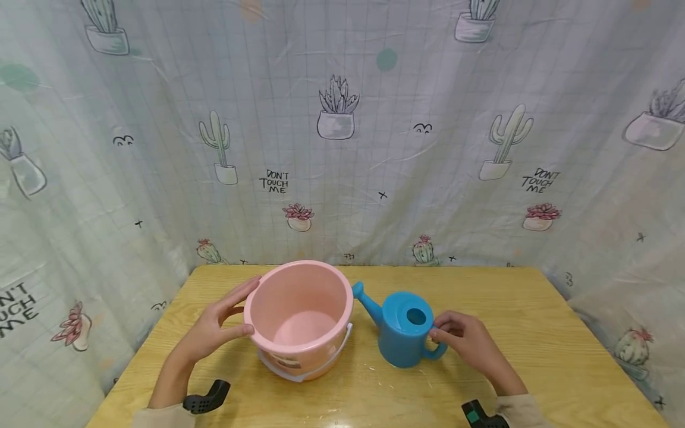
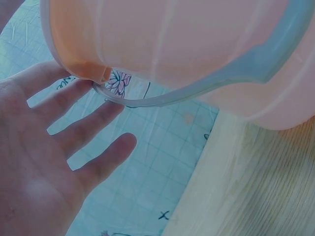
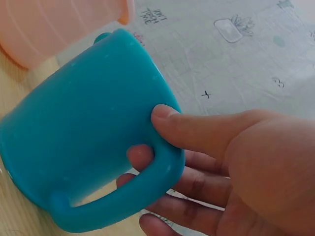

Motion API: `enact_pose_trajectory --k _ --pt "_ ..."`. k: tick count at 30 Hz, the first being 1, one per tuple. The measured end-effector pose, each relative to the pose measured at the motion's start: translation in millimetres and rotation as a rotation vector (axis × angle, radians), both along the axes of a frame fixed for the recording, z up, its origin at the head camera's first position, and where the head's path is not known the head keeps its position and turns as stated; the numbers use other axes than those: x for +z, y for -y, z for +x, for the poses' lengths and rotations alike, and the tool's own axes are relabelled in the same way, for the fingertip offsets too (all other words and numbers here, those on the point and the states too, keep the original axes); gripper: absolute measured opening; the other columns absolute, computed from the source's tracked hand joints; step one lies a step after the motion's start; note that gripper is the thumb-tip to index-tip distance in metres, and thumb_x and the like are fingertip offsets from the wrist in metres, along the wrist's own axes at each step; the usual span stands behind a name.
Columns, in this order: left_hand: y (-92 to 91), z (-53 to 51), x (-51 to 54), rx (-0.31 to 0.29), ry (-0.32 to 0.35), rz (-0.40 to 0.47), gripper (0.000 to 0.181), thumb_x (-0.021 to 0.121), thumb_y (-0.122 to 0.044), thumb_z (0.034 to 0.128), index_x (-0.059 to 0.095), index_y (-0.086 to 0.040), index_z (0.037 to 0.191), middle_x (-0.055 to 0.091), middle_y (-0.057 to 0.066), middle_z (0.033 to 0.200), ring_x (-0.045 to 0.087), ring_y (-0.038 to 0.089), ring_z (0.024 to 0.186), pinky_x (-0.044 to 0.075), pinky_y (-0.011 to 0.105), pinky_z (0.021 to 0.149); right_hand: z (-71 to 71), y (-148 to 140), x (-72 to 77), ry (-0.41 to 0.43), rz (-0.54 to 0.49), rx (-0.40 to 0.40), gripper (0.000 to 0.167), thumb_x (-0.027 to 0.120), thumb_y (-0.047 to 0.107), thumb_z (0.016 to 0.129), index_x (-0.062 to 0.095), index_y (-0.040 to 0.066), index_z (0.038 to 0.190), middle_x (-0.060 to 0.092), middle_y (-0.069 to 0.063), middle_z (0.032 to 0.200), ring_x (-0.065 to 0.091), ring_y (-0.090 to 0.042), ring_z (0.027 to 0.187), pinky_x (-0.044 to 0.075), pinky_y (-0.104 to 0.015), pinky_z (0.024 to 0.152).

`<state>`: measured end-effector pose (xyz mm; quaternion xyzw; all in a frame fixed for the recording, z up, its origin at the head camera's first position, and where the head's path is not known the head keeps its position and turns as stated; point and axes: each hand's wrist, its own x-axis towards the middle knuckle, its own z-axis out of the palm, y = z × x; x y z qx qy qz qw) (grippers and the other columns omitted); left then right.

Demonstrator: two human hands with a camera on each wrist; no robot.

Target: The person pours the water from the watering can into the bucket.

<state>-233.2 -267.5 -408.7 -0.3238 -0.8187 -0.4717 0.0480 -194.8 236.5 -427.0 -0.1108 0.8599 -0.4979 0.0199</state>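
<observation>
In the head view, at the lower centre of the frame, seeing a pink bucket (image 1: 302, 309) standing upright on the wooden table (image 1: 481, 291), and just to its right a blue watering can (image 1: 402, 333), seemingly also standing there. At the left side of the bucket, resting the left hand (image 1: 214, 333) with fingers spread and nearly straight, touching the rim (image 1: 299, 349) or lying very close to it, probably for steadying the bucket without really gripping. In the left wrist view, finding the same spread fingers at the left of the frame, near the end of the pale carrying handle (image 2: 261, 64); in the head view, noticing this handle hanging down at the front, so perhaps leaving the mouth free. At the right of the can, pinching its looped handle (image 3: 123, 201) with the right hand (image 1: 465, 339): in the right wrist view, pressing the thumb near the top of the loop and curling fingers behind, presumably for controlling the can from its back, with the spout (image 1: 369, 306) pointing to the upper left, towards the bucket. Seeing the spout tip just beside the rim, but not being able to tell any contact. Across the upper part of the frame, seeing a cactus-print curtain (image 1: 417, 178) hanging, likely serving as background.
</observation>
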Motion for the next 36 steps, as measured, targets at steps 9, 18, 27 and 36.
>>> enact_pose_trajectory --k 9,18,27,36 --pt "-3.2 2.6 -0.4 -0.010 0.025 0.011 0.078 0.071 -0.001 0.0841 0.033 -0.011 0.152 0.026 0.010 0.160 0.027 -0.002 0.143 0.048 0.024 0.098 4.0 -3.2 -4.7 0.156 -0.179 0.010 0.033 0.061 0.024 0.096 0.057 -0.006 0.109 0.070 -0.015 0.095 0.068 -0.015 0.086 0.054 -0.030 0.083" --pt "-3.6 1.0 -1.6 -0.008 0.022 0.005 0.078 0.070 -0.003 0.0851 0.032 -0.011 0.152 0.026 0.010 0.160 0.027 -0.003 0.143 0.049 0.025 0.097 3.6 -4.6 -14.0 0.305 -0.320 -0.001 0.025 0.057 0.030 0.098 0.054 0.006 0.097 0.067 -0.008 0.091 0.063 -0.024 0.095 0.047 -0.036 0.091" --pt "-3.0 2.6 -1.9 -0.006 0.034 0.018 0.078 0.071 -0.002 0.0841 0.033 -0.011 0.152 0.026 0.008 0.160 0.028 -0.003 0.143 0.049 0.026 0.097 -0.7 4.6 -22.6 0.288 -0.523 0.044 0.020 0.050 0.015 0.099 0.048 0.015 0.079 0.047 0.003 0.076 0.048 -0.013 0.075 0.041 -0.034 0.075" --pt "-0.6 3.8 0.1 -0.020 0.013 0.030 0.078 0.070 -0.001 0.0845 0.032 -0.008 0.152 0.025 0.013 0.160 0.027 -0.001 0.143 0.049 0.025 0.097 -4.1 22.3 -27.1 0.255 -0.642 -0.097 0.028 0.048 0.008 0.096 0.043 0.015 0.070 0.038 0.003 0.069 0.039 -0.012 0.065 0.033 -0.028 0.067"
